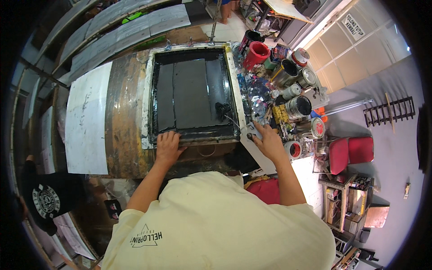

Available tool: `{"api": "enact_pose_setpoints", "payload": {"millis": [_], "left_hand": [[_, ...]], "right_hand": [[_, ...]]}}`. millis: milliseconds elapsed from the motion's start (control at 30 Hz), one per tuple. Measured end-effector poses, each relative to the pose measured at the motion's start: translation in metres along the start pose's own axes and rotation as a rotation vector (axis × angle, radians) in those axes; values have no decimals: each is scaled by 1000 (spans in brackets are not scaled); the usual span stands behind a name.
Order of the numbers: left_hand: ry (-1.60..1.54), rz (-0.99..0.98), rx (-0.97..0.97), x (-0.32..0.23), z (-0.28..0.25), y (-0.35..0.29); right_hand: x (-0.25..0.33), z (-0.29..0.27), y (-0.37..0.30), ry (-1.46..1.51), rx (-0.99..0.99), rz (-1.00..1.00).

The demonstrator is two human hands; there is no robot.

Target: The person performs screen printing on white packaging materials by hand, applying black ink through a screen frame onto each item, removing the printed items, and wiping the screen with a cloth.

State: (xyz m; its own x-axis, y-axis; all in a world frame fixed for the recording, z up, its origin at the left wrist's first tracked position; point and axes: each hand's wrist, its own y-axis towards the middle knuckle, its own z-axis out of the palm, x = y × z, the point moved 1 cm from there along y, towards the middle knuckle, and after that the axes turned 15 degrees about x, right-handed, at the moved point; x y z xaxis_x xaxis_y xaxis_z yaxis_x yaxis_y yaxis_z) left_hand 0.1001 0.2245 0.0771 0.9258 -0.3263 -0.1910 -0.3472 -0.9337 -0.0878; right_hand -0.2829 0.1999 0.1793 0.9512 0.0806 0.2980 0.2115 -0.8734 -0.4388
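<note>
A screen printing frame [149,100] with pale wooden edges lies on the bench, its mesh coated with dark grey and black ink. My left hand [168,147] rests on the frame's near edge, left of its middle, fingers laid over the rim and thumb apart. At the near right corner, my right hand [268,143] is closed round a slim ink-smeared tool [233,120], whose far end meets a lump of black ink [222,110] on the mesh. The tool's exact kind is unclear. Under that hand a pale flat strip [261,158] slants toward me.
White sheets [87,119] lie on the stained board [128,112] at left. Ink cans and jars [299,106] crowd the right side, with a red container [256,55] behind them. Racks of paper [130,38] stand at the far left. A red chair [351,152] is at right.
</note>
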Motion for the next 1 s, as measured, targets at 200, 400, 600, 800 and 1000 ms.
{"api": "enact_pose_setpoints", "payload": {"millis": [200, 400, 600, 800, 1000], "left_hand": [[9, -34, 23, -2, -1, -3], [8, -26, 72, 0, -1, -2], [26, 8, 54, 4, -2, -1], [30, 38, 58, 5, -2, -2], [34, 35, 92, 13, 10, -2]], "right_hand": [[-27, 2, -2, 129, -297, -150], [-67, -29, 77, 327, -905, -122], [-60, -74, 174, 414, -833, 181], [-75, -70, 207, 357, -957, 283], [-3, 3, 153, -145, -657, -28]]}}
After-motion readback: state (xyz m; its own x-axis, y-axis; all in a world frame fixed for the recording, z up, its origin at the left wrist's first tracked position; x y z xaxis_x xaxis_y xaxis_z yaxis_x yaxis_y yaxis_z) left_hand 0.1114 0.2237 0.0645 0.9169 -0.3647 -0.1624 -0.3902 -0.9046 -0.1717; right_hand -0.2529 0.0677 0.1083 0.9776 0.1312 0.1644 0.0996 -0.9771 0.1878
